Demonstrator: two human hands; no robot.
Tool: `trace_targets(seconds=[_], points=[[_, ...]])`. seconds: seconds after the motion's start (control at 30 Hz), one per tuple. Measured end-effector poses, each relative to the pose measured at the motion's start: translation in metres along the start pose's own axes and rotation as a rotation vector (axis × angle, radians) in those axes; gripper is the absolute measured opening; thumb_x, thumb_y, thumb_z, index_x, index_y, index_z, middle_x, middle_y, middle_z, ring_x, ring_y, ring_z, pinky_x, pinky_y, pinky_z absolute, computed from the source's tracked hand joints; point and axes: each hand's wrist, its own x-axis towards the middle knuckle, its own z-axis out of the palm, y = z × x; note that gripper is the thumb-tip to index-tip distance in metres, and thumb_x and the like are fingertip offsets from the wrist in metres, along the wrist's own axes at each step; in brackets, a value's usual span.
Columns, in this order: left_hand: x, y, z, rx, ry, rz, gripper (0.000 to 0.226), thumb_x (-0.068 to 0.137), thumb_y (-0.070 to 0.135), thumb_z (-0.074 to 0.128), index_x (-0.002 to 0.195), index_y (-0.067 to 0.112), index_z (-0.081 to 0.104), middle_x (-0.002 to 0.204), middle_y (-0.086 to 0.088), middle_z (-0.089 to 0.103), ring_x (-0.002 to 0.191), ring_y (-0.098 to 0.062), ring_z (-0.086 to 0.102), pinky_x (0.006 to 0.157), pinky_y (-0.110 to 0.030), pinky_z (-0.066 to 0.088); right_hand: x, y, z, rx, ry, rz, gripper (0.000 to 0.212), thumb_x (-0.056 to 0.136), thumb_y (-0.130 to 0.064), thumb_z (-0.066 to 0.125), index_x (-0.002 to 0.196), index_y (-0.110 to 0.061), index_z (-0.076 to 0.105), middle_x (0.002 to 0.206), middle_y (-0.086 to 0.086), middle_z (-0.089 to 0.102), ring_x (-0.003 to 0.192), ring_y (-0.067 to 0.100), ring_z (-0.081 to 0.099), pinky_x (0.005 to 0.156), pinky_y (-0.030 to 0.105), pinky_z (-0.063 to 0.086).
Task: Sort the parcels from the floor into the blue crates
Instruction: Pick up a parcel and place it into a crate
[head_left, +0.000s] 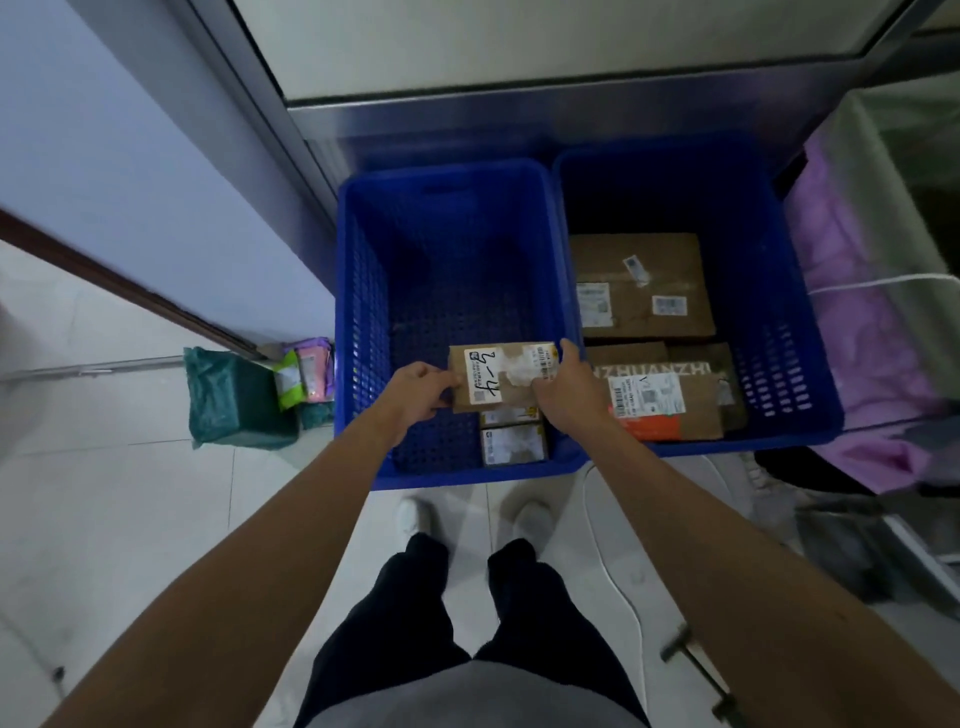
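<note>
Head cam: I'd lower the box flat into the left crate, label up, next to the small boxes already there, no dropping. Left hand and right hand each pinch one short end, holding it over the crate's near side; it's flat brown cardboard with a marker-scrawled white label.

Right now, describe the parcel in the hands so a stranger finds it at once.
Find the left blue crate of the two. Above its near right corner, the left hand and right hand hold a flat cardboard parcel. Only its white label bears large black handwriting.
</note>
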Motion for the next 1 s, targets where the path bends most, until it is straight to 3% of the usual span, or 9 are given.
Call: trace_targets(seconds=[0.1, 0.2, 0.3, 0.37, 0.5, 0.7, 0.93, 1.0], points=[[0.023, -0.004, 0.008, -0.010, 0.023, -0.028, 0.022, 0.094, 0.030, 0.065, 0.102, 0.012, 0.055, 0.111, -0.011, 0.069, 0.105, -0.026, 0.066, 0.094, -0.040, 0.052, 0.017, 0.003, 0.004, -0.084, -0.036, -0.031, 0.091, 0.095, -0.044, 0.060, 0.161, -0.023, 0.002, 0.157, 0.021, 0.027, 0.120, 0.041, 0.054, 0.091, 0.047, 0.051], [0.048, -0.008, 0.015, 0.005, 0.038, -0.050, 0.023, 0.094, 0.032, 0.064, 0.099, 0.012, 0.054, 0.110, -0.013, 0.069, 0.107, -0.028, 0.065, 0.094, -0.043, 0.051, 0.038, 0.009, 0.013, -0.260, -0.049, -0.052, 0.082, 0.101, -0.042, 0.052, 0.161, -0.031, -0.003, 0.160, 0.022, 0.021, 0.117, 0.041, 0.056, 0.077, 0.037, 0.044], [0.084, -0.020, 0.019, 0.076, 0.016, -0.069, 0.031, 0.086, 0.041, 0.067, 0.094, 0.014, 0.054, 0.113, -0.015, 0.069, 0.108, -0.030, 0.065, 0.096, -0.045, 0.050, 0.064, 0.021, 0.029, -0.442, -0.078, -0.069, 0.071, 0.106, -0.035, 0.044, 0.161, -0.034, -0.001, 0.155, 0.022, 0.028, 0.113, 0.041, 0.056, 0.076, 0.037, 0.036], [0.107, -0.030, 0.023, 0.110, 0.005, -0.073, 0.035, 0.078, 0.048, 0.065, 0.091, 0.017, 0.054, 0.109, -0.011, 0.070, 0.103, -0.027, 0.066, 0.097, -0.044, 0.052, 0.082, 0.032, 0.040, -0.477, -0.098, -0.052, 0.070, 0.106, -0.033, 0.044, 0.160, -0.035, 0.001, 0.153, 0.022, 0.030, 0.114, 0.042, 0.055, 0.076, 0.039, 0.037], [0.150, -0.042, 0.035, 0.190, -0.025, -0.033, 0.030, 0.090, 0.041, 0.059, 0.097, 0.012, 0.056, 0.104, -0.006, 0.066, 0.094, -0.022, 0.061, 0.085, -0.039, 0.051, 0.123, 0.056, 0.068, -0.484, -0.091, -0.005, 0.073, 0.105, -0.031, 0.046, 0.161, -0.033, -0.001, 0.154, 0.023, 0.030, 0.120, 0.045, 0.052, 0.082, 0.042, 0.045], [0.226, -0.067, 0.053, 0.144, -0.040, -0.074, 0.018, 0.096, 0.027, 0.055, 0.085, 0.013, 0.053, 0.088, 0.001, 0.059, 0.076, -0.012, 0.055, 0.075, -0.030, 0.045, 0.200, 0.064, 0.115, -0.641, 0.027, -0.058, 0.076, 0.103, -0.018, 0.046, 0.160, -0.032, -0.002, 0.159, 0.024, 0.021, 0.109, 0.044, 0.059, 0.069, 0.040, 0.042], [0.307, -0.093, 0.066, 0.167, -0.057, -0.055, 0.026, 0.089, 0.025, 0.056, 0.110, 0.012, 0.067, 0.105, -0.001, 0.069, 0.091, -0.014, 0.062, 0.073, -0.028, 0.049, 0.271, 0.081, 0.150, -0.660, 0.035, -0.028, 0.084, 0.099, -0.005, 0.049, 0.161, -0.031, -0.002, 0.158, 0.027, 0.017, 0.113, 0.042, 0.056, 0.072, 0.040, 0.042], [0.325, -0.098, 0.070, 0.188, -0.048, -0.053, 0.030, 0.085, 0.027, 0.057, 0.110, 0.016, 0.067, 0.106, 0.001, 0.070, 0.096, -0.016, 0.064, 0.084, -0.033, 0.054, 0.284, 0.086, 0.158, -0.660, 0.043, -0.013, 0.083, 0.099, -0.004, 0.047, 0.161, -0.030, -0.003, 0.155, 0.029, 0.021, 0.112, 0.042, 0.057, 0.076, 0.043, 0.048]])
